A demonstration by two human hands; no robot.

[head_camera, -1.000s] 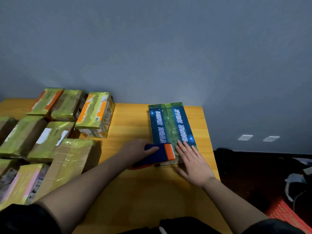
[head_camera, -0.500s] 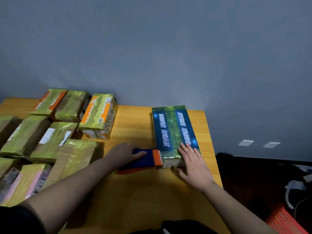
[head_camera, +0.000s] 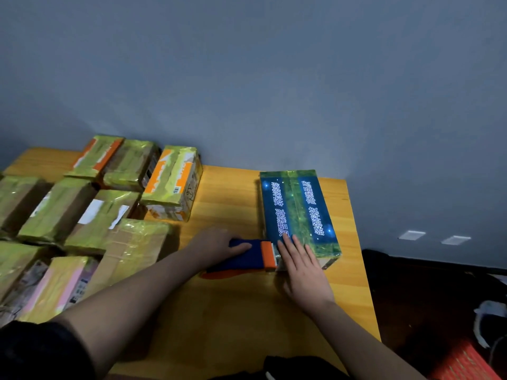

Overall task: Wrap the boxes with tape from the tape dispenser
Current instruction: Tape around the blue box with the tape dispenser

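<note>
A long blue box (head_camera: 299, 209) with white lettering and a greenish tape band down its middle lies on the wooden table (head_camera: 227, 311) at the right. My left hand (head_camera: 216, 244) grips the blue and orange tape dispenser (head_camera: 252, 256), whose orange head sits against the box's near left corner. My right hand (head_camera: 301, 266) lies flat with straight fingers on the near end of the box, right beside the dispenser head.
Several boxes wrapped in yellow-green tape (head_camera: 115, 212) crowd the left half of the table, the nearest one (head_camera: 172, 182) standing a little left of the blue box. The table's right edge (head_camera: 362, 256) drops to a dark floor with a red object (head_camera: 463, 363).
My left hand has kept the dispenser at the box's near left corner. My right hand has slid left along the box's near end, up against the dispenser head.
</note>
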